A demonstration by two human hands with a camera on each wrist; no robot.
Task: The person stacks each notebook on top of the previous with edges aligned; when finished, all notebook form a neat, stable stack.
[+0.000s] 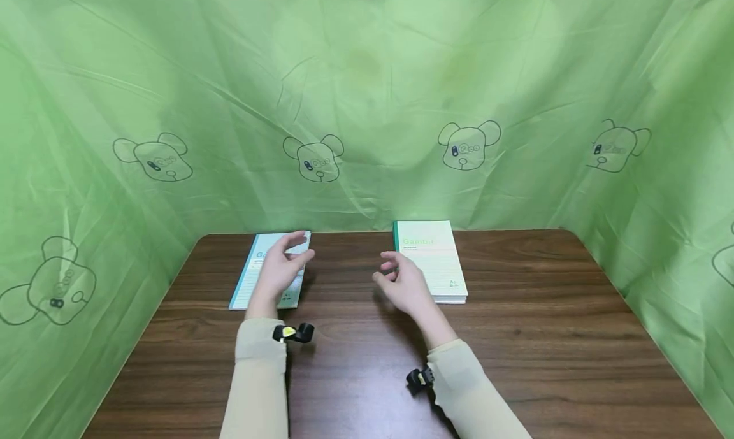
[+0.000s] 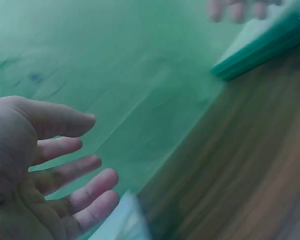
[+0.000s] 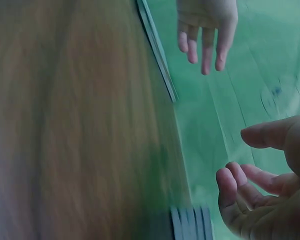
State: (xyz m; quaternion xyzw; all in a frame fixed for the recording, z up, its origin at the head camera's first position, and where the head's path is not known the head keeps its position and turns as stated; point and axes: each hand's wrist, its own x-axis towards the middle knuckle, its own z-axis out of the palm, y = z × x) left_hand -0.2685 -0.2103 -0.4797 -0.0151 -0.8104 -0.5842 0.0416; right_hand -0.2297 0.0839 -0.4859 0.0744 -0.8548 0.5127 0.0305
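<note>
Two lots of notebooks lie toward the far edge of the table. Over the blue-spined notebook (image 1: 246, 286) on the left hovers my left hand (image 1: 278, 270), its fingers apart and relaxed, holding nothing. My right hand (image 1: 404, 283) is at the left side of a stack of green-spined notebooks (image 1: 438, 264), fingers loosely bent with nothing between them. In the left wrist view the thick green spine of the stack (image 2: 260, 52) shows at the upper right. Several stacked edges of the notebooks (image 3: 192, 224) appear at the bottom of the right wrist view.
Both lots rest on a dark wood-grain table (image 1: 355, 362). A green cloth (image 1: 367, 95) printed with bear faces hangs behind it and along both sides. Each forearm wears a small black wrist camera, such as the one on the left wrist (image 1: 301, 332).
</note>
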